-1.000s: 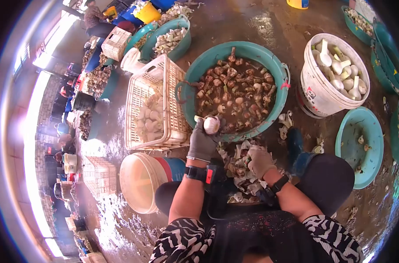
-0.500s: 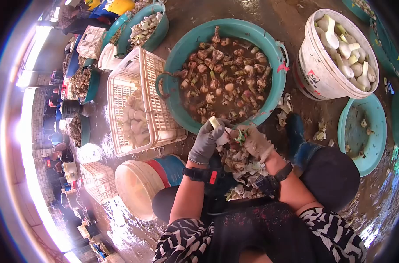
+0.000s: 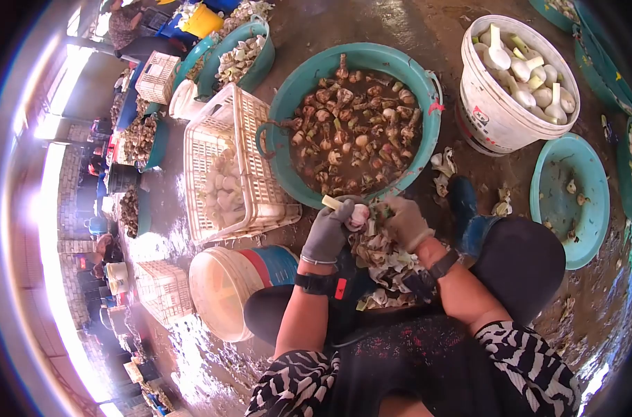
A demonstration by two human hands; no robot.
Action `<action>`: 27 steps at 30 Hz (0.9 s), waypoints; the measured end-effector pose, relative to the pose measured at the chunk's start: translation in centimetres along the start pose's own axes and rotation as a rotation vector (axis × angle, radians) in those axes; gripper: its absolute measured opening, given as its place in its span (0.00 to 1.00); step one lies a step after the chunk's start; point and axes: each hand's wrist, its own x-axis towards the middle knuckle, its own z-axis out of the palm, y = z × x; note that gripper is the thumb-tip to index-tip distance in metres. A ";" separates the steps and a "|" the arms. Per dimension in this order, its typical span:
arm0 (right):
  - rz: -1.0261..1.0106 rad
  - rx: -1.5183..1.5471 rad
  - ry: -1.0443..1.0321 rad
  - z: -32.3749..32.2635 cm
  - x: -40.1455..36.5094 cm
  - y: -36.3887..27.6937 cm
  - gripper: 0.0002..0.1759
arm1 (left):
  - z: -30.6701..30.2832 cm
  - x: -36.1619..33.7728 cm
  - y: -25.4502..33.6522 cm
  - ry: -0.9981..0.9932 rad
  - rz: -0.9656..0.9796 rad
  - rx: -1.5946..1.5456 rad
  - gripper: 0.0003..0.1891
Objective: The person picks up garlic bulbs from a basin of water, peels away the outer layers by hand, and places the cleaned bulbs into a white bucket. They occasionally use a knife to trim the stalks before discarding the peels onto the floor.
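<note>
My left hand (image 3: 328,233), in a grey glove, is closed around a garlic bulb (image 3: 358,217), pinkish-white, its cut stem pointing up and left. Close beside it, my gloved right hand (image 3: 408,226) has its fingers curled in on loose garlic skin (image 3: 380,212) with green and brown bits; the fingertips are partly hidden. Below both hands, a heap of garlic peelings (image 3: 382,260) lies in my lap. Just beyond them stands a green tub (image 3: 283,170) of unpeeled, dirty garlic in brown water.
To the left are a white plastic crate (image 3: 250,156) with cleaned garlic and a white bucket (image 3: 222,292). On the right stand a bucket of peeled garlic (image 3: 500,132) and a shallow green basin (image 3: 601,208) with scraps. A person (image 3: 125,28) works at the far left.
The bulb in my left hand has turned, its stem now tipping further left and its pinkish-white side showing. My right hand has shifted slightly; the whole view has moved a little.
</note>
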 end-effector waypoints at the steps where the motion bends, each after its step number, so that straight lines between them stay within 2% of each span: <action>1: -0.080 -0.059 0.167 0.8 0.2 1.8 0.07 | 0.6 -0.3 0.4 -0.032 0.050 -0.016 0.19; 4: 0.069 -0.016 0.060 1.2 -0.4 1.7 0.07 | 1.0 -1.1 0.9 -0.110 0.169 -0.037 0.20; 6: 0.124 0.459 -0.065 1.2 -0.2 0.4 0.08 | 0.2 -0.8 0.7 -0.161 0.208 -0.006 0.21; 7: 0.156 0.698 -0.122 1.1 -0.3 -0.3 0.08 | 0.1 -0.8 0.2 -0.094 0.210 0.061 0.21; 9: 0.061 0.413 -0.099 0.1 -0.9 -3.1 0.10 | 1.3 -1.0 -0.2 0.033 0.209 0.188 0.22; 10: 0.012 0.267 -0.091 -0.5 -1.2 -4.3 0.11 | 1.5 -0.8 -0.3 0.011 0.210 0.187 0.21; 14: 0.003 0.321 -0.091 -0.1 -1.5 -3.3 0.06 | 1.1 -0.5 0.1 -0.052 0.167 0.154 0.23; 17: 0.048 0.197 0.011 0.8 -1.3 0.8 0.10 | 2.1 -1.0 1.3 -0.184 0.124 -0.036 0.24; 18: 0.097 0.355 -0.028 1.1 -1.2 2.0 0.09 | 2.5 -1.1 1.8 -0.247 0.113 -0.117 0.24; 19: 0.147 0.515 -0.066 1.6 -1.1 3.2 0.07 | 1.8 -0.2 1.3 -0.403 0.178 -0.183 0.31; 20: 0.199 0.673 -0.110 1.9 -1.2 3.8 0.06 | 1.9 -0.3 1.6 -0.390 0.166 -0.170 0.31; 23: 0.474 0.815 -0.083 -0.1 -1.1 -2.4 0.05 | 1.7 -0.4 2.1 -0.359 0.161 -0.123 0.30; 25: 0.328 0.720 -0.141 0.6 -0.9 -2.9 0.06 | 0.3 0.3 1.0 -0.365 0.175 -0.072 0.27; 26: 0.254 0.669 -0.170 0.6 -0.9 -3.0 0.06 | 0.3 0.6 0.5 -0.222 0.222 0.112 0.25; 27: -0.046 0.490 -0.048 0.3 -1.1 -3.2 0.07 | 0.4 0.8 -0.1 -0.073 0.267 0.294 0.24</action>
